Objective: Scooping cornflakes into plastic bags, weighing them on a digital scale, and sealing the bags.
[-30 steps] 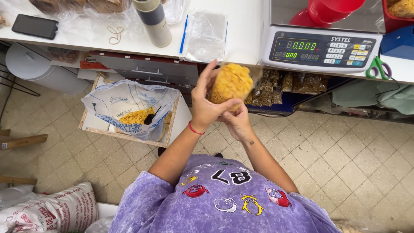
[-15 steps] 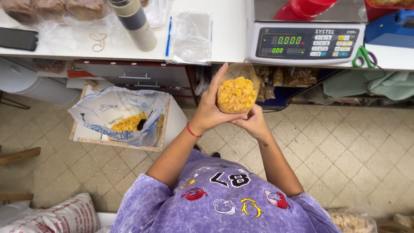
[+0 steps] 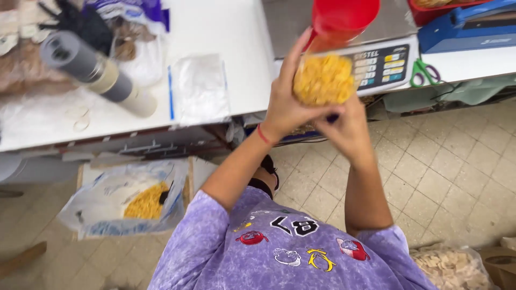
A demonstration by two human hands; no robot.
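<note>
A small clear bag of yellow corn flakes [image 3: 323, 79] is held up in the air just over the front edge of the white desk [image 3: 226, 32], in front of the weighing scale [image 3: 376, 62] and right below a red scoop [image 3: 341, 19] that sits on the scale's pan. The bag stands roughly upright, its bulging filled part on top and its gathered neck pointing down toward the person. The left hand [image 3: 285, 104] cups the bag from the left side, fingers stretched up along its wall and thumb wrapped under it; the right hand [image 3: 346, 126] sits directly beneath, its grip pinched tight on the gathered neck, so the bag lies above and slightly left of that hand. The left hand covers more of the bag, while the right is the one at its closure. Farther out on the desk lie a flat stack of empty clear bags [image 3: 201, 86], a grey roll [image 3: 94, 70] toward the left edge, green-handled scissors [image 3: 424, 71] and a blue sealer [image 3: 467, 24] near the right edge. On the tiled floor [image 3: 451, 161] below the desk's left part sits an open large sack of the same flakes [image 3: 131, 201].
</note>
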